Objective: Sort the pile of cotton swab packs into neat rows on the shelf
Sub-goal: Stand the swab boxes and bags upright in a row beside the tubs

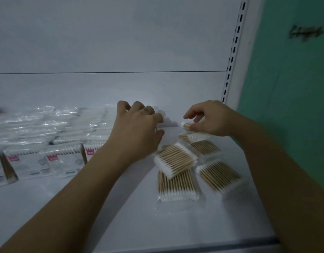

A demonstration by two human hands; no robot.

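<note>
Clear packs of wooden cotton swabs lie in rows point(48, 128) on the left half of the white shelf point(121, 207), the front ones showing pink labels point(53, 158). A loose pile of packs point(177, 159) lies at the right, with one pack point(219, 175) apart beside it. My left hand point(137, 128) is at the right end of the rows, fingers curled down over a pack that is mostly hidden under it. My right hand point(206, 118) pinches the end of a swab pack point(186, 125) at the back of the pile.
The shelf's white back panel point(121, 52) rises behind. A slotted upright point(232, 52) stands at the right, with a green wall point(289, 88) beyond it. The shelf's front edge point(194, 247) runs along the bottom.
</note>
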